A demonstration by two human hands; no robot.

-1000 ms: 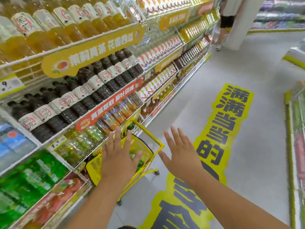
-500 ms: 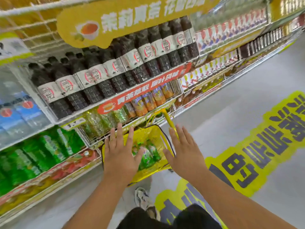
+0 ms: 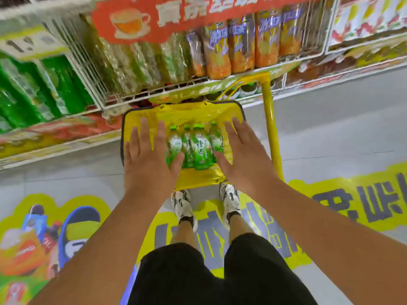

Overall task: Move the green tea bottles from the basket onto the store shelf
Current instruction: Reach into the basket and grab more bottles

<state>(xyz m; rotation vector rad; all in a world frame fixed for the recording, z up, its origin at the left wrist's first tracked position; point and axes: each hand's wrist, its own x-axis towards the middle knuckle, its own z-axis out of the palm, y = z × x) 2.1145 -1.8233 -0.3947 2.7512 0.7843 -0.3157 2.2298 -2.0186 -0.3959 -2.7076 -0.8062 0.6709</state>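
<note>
Four green tea bottles lie side by side in the yellow basket, caps toward 12 o'clock, bases toward 6 o'clock. Each has a bright green cap, a clear neck and a green label fading to white near the top; the third from the left shows large dark characters down its length, while the outer ones are partly hidden by the hands. The basket stands on the grey floor, its far rim against the foot of the store shelf at 12 o'clock, and its yellow handle rises at the basket's 3 o'clock side. The left hand is spread flat, fingers straight, over the basket's 9 o'clock side, its thumb beside the leftmost bottle; it holds nothing. The right hand is likewise open and flat at the 3 o'clock side, thumb near the rightmost bottle, holding nothing. Whether either thumb touches a bottle cannot be told. White shoes stand at the basket's 6 o'clock edge.
</note>
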